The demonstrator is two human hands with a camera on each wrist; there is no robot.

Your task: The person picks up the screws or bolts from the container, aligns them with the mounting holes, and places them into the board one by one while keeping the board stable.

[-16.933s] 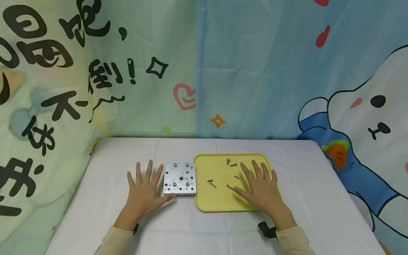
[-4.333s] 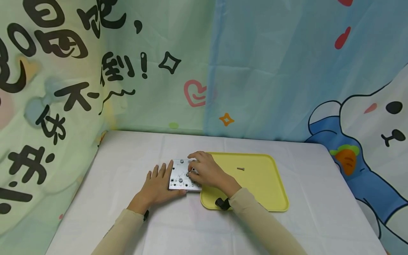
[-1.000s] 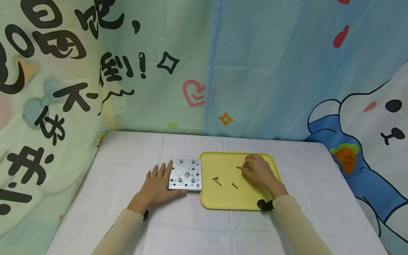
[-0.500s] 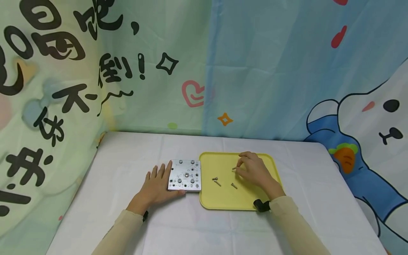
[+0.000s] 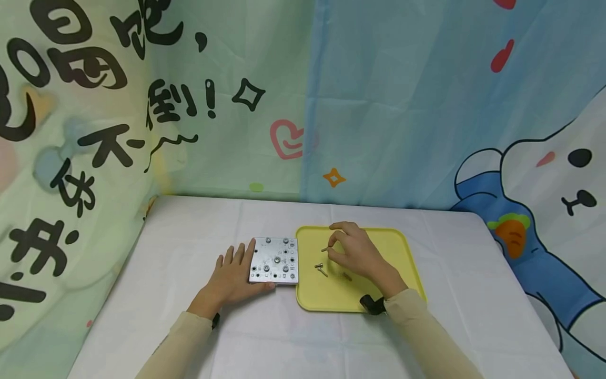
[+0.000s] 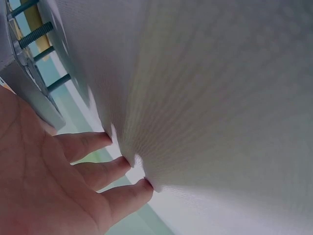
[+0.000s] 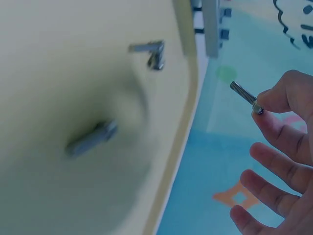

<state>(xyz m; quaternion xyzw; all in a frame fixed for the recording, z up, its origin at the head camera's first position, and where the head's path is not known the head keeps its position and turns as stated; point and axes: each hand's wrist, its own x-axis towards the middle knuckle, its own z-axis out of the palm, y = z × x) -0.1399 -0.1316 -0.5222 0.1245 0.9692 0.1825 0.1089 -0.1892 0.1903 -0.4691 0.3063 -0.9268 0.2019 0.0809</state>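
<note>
My left hand lies with fingers spread at the left side of a silver metal plate, index finger and thumb touching its edges. Several screw heads show on the plate's top, and in the left wrist view threaded shanks stick out from its other face. Between thumb and index finger, my right hand pinches a small socket-head screw by its head; the other fingers are extended. This hand is above the yellow tray, right of the plate.
Two loose screws lie close together on the tray's left part. Another screw lies under the right hand's shadow. A white cloth covers the table, and a printed curtain hangs behind it.
Since a second ago my right hand has lifted the screw and moved left over the tray. Compared with the oldest frame, the plate bears more screws, including one at its centre. Left hand stays put.
</note>
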